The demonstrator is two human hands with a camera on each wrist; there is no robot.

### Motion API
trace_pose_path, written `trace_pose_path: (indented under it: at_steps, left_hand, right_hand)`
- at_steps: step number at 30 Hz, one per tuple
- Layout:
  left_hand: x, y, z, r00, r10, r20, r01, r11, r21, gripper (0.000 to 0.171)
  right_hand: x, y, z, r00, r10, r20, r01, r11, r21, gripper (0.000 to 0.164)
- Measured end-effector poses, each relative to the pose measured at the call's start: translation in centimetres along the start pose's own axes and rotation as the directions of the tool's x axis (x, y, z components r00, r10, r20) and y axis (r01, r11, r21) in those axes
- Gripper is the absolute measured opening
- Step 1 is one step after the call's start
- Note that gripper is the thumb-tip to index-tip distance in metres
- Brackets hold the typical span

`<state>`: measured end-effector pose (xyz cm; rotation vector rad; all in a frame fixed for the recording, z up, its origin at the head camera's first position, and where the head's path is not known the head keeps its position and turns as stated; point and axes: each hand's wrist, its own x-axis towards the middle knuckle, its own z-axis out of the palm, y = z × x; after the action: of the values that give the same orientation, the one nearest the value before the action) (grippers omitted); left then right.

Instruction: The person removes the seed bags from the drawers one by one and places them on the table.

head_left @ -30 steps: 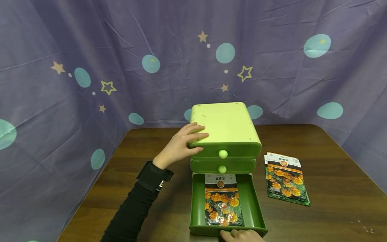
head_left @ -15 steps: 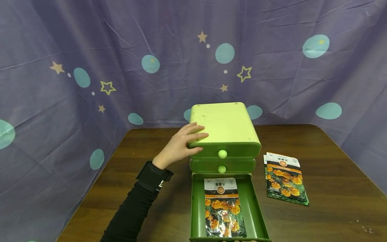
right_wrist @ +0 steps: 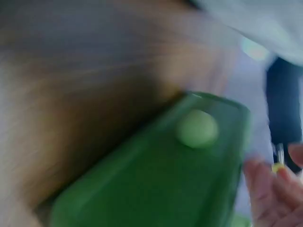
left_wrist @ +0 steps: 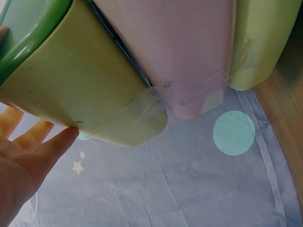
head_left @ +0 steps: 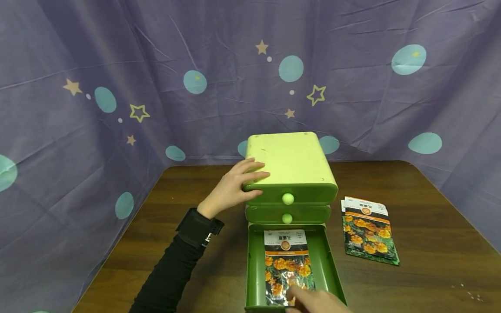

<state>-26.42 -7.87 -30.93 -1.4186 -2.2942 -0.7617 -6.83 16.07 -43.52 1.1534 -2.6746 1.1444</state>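
Observation:
My left hand (head_left: 235,184) rests on the left front corner of a small green drawer cabinet (head_left: 293,158), its fingers on the pale top and its thumb by the front. In the left wrist view, fingertips touch the cabinet's pale casing (left_wrist: 90,85). The bottom drawer (head_left: 322,261) is pulled out. A marigold seed packet (head_left: 285,265) lies flat in it. Over the drawer's front end is my right hand (head_left: 318,302), partly cut off by the frame edge and holding nothing. The right wrist view is blurred; there this hand (right_wrist: 274,194) is apart from the drawer's round knob (right_wrist: 198,128).
More seed packets (head_left: 369,230) lie stacked on the wooden table (head_left: 430,217), right of the cabinet. Two upper drawers are closed, each with a round knob (head_left: 288,199). A patterned purple curtain (head_left: 223,87) hangs behind the table.
The bottom drawer has come out further toward me, showing more of the seed packet. My right hand has let go at the drawer front and risen over it. My left hand has stayed put.

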Motion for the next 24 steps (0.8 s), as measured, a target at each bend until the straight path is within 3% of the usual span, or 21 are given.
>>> trace_pose_path:
  at_steps: [2, 4, 6, 8, 10, 11, 14, 16, 18, 21, 24]
  left_hand:
    - [0.0, 0.0, 0.0, 1.000, 0.000, -0.001, 0.000, 1.000, 0.000, 0.041]
    - [0.0, -0.1, 0.0, 1.000, -0.001, -0.002, 0.001, 1.000, -0.001, 0.042]
    - [0.0, -0.1, 0.1, 1.000, -0.004, 0.001, 0.004, 1.000, -0.001, 0.042]
    - [0.0, -0.1, 0.1, 1.000, -0.006, 0.005, 0.006, 1.000, -0.005, 0.042]
    - [0.0, -0.1, 0.1, 1.000, -0.008, 0.015, 0.008, 1.000, -0.009, 0.042]
    - [0.0, -0.1, 0.1, 1.000, -0.009, 0.019, 0.009, 1.000, -0.009, 0.042]
    - [0.0, 0.0, 0.1, 1.000, -0.002, 0.029, 0.002, 1.000, -0.011, 0.042]
    - [0.1, 0.0, 0.1, 0.999, 0.007, 0.032, -0.006, 1.000, -0.008, 0.042]
    - [0.1, -0.1, 0.1, 0.999, 0.013, 0.030, -0.012, 1.000, -0.006, 0.042]
    - [0.1, -0.1, -0.1, 1.000, 0.014, 0.021, -0.014, 1.000, 0.002, 0.042]
    - [0.0, -0.1, -0.3, 1.000, 0.008, 0.013, -0.008, 1.000, 0.006, 0.042]
  right_hand:
    - [1.0, 0.1, -2.1, 0.993, 0.119, -0.022, -0.112, 0.973, 0.202, 0.010]
    - [1.9, 1.2, -3.7, 0.965, 0.263, -0.004, -0.246, 0.908, 0.339, 0.023]
    - [2.7, 2.2, -5.0, 0.891, 0.449, 0.070, -0.433, 0.791, 0.432, 0.046]
    - [3.4, 3.2, -5.8, 0.792, 0.590, 0.157, -0.577, 0.639, 0.509, 0.065]
    - [4.0, 3.8, -6.3, 0.688, 0.682, 0.246, -0.675, 0.478, 0.562, 0.078]
    - [4.3, 3.9, -6.4, 0.645, 0.711, 0.279, -0.705, 0.412, 0.577, 0.081]
    - [5.1, 3.9, -6.4, 0.568, 0.762, 0.311, -0.714, 0.267, 0.647, 0.085]
    - [5.5, 3.8, -6.2, 0.537, 0.781, 0.318, -0.710, 0.215, 0.671, 0.085]
    - [5.9, 3.8, -5.8, 0.524, 0.790, 0.317, -0.701, 0.190, 0.687, 0.086]
    - [6.3, 3.9, -5.3, 0.512, 0.796, 0.322, -0.699, 0.168, 0.695, 0.084]
    - [6.7, 3.9, -5.0, 0.518, 0.787, 0.336, -0.703, 0.167, 0.692, 0.076]
